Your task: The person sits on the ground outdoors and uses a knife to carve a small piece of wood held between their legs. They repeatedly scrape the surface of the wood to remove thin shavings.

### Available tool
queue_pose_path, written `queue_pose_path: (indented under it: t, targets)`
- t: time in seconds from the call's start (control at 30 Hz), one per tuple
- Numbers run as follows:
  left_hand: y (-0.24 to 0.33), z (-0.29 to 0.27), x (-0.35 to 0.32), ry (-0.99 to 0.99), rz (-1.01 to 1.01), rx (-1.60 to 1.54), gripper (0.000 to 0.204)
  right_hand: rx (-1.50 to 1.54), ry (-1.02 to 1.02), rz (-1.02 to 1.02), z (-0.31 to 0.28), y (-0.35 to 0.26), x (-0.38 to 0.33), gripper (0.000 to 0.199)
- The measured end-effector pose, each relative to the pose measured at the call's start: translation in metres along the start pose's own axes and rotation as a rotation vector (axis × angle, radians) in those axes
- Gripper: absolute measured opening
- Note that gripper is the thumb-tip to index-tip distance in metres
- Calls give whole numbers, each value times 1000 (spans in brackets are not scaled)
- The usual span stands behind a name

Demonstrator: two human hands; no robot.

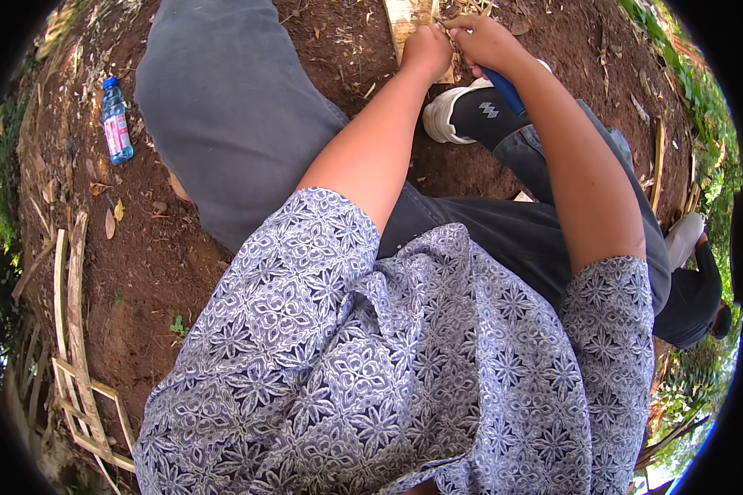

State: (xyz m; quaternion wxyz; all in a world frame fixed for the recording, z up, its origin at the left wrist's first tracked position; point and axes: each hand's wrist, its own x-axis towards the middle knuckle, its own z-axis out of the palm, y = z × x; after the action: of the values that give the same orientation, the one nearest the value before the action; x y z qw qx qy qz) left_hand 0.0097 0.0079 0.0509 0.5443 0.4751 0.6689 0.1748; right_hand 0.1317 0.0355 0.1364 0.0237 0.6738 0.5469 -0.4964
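Note:
My left hand [428, 48] presses in a fist on a pale bamboo strip [404, 21] lying on the bare earth at the top of the view. Right beside it, my right hand [479, 37] is closed around a blue-handled tool [504, 89], whose handle sticks down out of the fist; its working end is hidden by my fingers. Both arms reach forward over my grey trousers [223, 107]. A foot in a black sock and white shoe [458, 115] rests just below the hands.
A small plastic water bottle [116, 121] with a blue cap lies on the soil at the left. Split bamboo slats [74, 330] are stacked at the lower left, more strips [657, 161] at the right. Another person's dark sleeve [693, 297] shows at the right edge.

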Motion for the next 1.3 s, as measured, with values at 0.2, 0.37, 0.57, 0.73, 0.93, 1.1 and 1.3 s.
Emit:
queue_pose_path:
  t: [0.2,0.37,0.57,0.73,0.93,1.1,1.3]
  targets:
    - [7,-9,-7,15,26,25,49,-63,20,-2,7,-8,0,34]
    - [-2,-5,-3,-11,43,30,40,-131,123,26,19,-20,-1,32]
    - [8,-12,-3,-66,37,41,29,-173,238,94,25,-31,-5,33]
    - [6,-14,4,-81,-1,31,32,-214,360,80,32,-32,1,35]
    - [36,1,-35,-124,238,-4,42,-162,495,244,-4,39,47,40]
    - [-11,-7,13,65,109,-137,43,30,565,-16,-23,20,38,33]
    - [8,-15,-5,-201,-187,-608,40,131,110,-22,-9,-7,-13,38]
